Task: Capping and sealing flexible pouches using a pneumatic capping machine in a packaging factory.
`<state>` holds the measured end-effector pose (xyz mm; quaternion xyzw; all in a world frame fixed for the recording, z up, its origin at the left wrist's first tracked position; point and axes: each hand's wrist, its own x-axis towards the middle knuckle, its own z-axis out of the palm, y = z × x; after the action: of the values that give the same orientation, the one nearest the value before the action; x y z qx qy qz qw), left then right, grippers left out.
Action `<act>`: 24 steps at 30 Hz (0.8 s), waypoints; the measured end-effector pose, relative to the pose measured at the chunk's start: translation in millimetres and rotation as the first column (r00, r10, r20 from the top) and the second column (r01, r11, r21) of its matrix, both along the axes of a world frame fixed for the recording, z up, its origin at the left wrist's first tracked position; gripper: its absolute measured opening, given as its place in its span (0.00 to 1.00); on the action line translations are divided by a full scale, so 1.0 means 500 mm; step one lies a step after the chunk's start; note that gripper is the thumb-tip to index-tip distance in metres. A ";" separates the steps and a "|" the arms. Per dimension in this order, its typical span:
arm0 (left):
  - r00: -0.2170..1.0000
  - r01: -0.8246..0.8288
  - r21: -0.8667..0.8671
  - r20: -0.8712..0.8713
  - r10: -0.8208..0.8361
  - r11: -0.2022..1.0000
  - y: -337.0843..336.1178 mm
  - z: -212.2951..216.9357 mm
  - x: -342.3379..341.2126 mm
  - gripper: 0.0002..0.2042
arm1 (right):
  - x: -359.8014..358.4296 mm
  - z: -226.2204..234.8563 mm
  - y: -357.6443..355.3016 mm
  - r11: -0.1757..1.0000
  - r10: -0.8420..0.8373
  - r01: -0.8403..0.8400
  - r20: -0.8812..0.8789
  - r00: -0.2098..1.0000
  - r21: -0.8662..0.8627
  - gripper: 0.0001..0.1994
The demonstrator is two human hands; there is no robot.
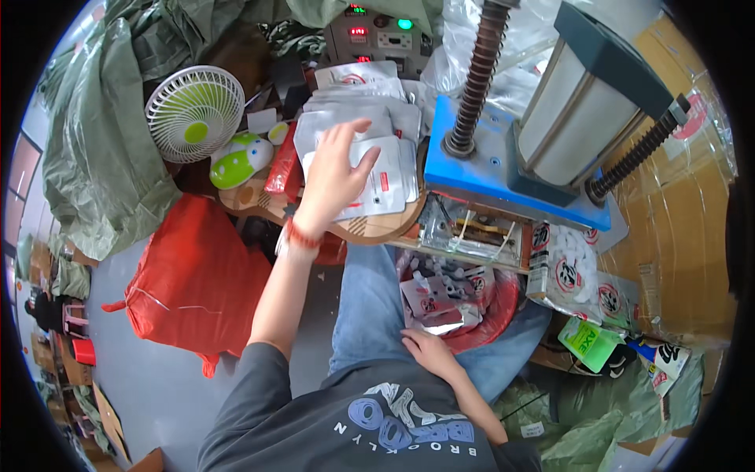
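Observation:
My left hand (335, 178) reaches over a stack of flat silver-white pouches (389, 182) on a wooden board (376, 228). Its fingers are spread, with nothing held between them; I cannot tell whether it touches the top pouch. Down by my lap, my right hand (432, 354) rests with loosely extended fingers over my jeans, beside a red tub (506, 313). In the tub lie silver pouches (440, 299) and small dark and pale pieces. No object shows in that hand.
A blue press (480, 177) with coiled springs stands right of the pouches, before a control box (377, 39) with lit displays. On the left are a white-green fan (195, 114) and a red sack (193, 287). Cardboard boxes (668, 236) line the right.

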<state>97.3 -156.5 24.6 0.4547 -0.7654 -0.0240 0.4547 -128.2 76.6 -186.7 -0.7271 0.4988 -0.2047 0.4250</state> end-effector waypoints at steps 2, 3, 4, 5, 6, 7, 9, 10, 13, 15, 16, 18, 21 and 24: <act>0.925 -0.194 0.088 0.347 0.152 0.977 -0.096 -0.099 0.069 0.32 | 0.027 0.007 -0.001 0.998 0.026 -0.025 0.011 1.000 -0.061 0.12; 0.873 -0.213 0.039 0.457 0.172 0.976 -0.115 -0.121 0.064 0.35 | 0.031 -0.006 -0.002 0.992 0.035 -0.036 -0.009 0.999 -0.121 0.12; 0.806 -0.226 -0.013 0.560 0.194 0.974 -0.120 -0.120 0.050 0.38 | 0.036 -0.010 -0.002 0.989 0.055 -0.064 -0.069 0.996 -0.133 0.13; 0.807 -0.218 -0.023 0.558 0.193 0.976 -0.124 -0.120 0.040 0.38 | 0.038 -0.012 -0.002 0.987 0.081 -0.092 -0.088 0.993 -0.130 0.13; 0.771 -0.234 -0.001 0.609 0.187 0.972 -0.124 -0.121 0.031 0.39 | 0.040 -0.015 -0.005 0.984 0.109 -0.122 -0.106 0.988 -0.127 0.13; 0.731 -0.255 0.025 0.659 0.176 0.967 -0.121 -0.119 0.023 0.40 | 0.043 -0.011 -0.006 0.984 0.106 -0.120 -0.105 0.989 -0.129 0.13; 0.742 -0.241 0.125 0.662 0.100 0.962 -0.130 -0.122 0.021 0.41 | 0.050 -0.005 -0.006 0.980 0.131 -0.138 -0.061 0.990 -0.146 0.13; 0.754 -0.229 0.224 0.656 0.027 0.947 -0.136 -0.125 0.019 0.41 | 0.051 0.001 -0.010 0.979 0.134 -0.142 -0.061 0.989 -0.149 0.13; 0.740 -0.258 0.311 0.672 -0.020 0.915 -0.125 -0.146 0.012 0.42 | 0.055 0.024 -0.023 0.979 0.146 -0.150 -0.038 0.989 -0.138 0.12; 0.743 -0.257 0.289 0.669 -0.003 0.922 -0.118 -0.151 0.009 0.42 | 0.058 0.048 -0.041 0.978 0.131 -0.130 -0.003 0.991 -0.165 0.11; 0.741 -0.263 0.289 0.672 0.000 0.920 -0.113 -0.153 0.014 0.42 | 0.066 0.063 -0.053 0.977 0.137 -0.135 0.001 0.991 -0.165 0.11; 0.772 -0.206 0.248 0.636 0.001 0.947 -0.108 -0.166 0.024 0.44 | 0.087 0.092 -0.087 0.960 0.129 -0.085 0.150 0.980 -0.266 0.10; 0.749 -0.240 0.265 0.662 0.004 0.934 -0.105 -0.175 0.004 0.44 | 0.111 0.099 -0.123 0.997 0.043 -0.027 0.203 0.978 -0.078 0.13; 0.737 -0.238 0.319 0.674 -0.043 0.918 -0.102 -0.169 0.003 0.44 | 0.134 0.071 -0.167 0.971 -0.053 -0.031 0.341 0.939 0.237 0.20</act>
<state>98.7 -207.6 -60.1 0.5529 -0.8315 0.0155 0.0523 -61.5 -7.0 -151.4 -0.6207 0.4416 -0.2699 0.5890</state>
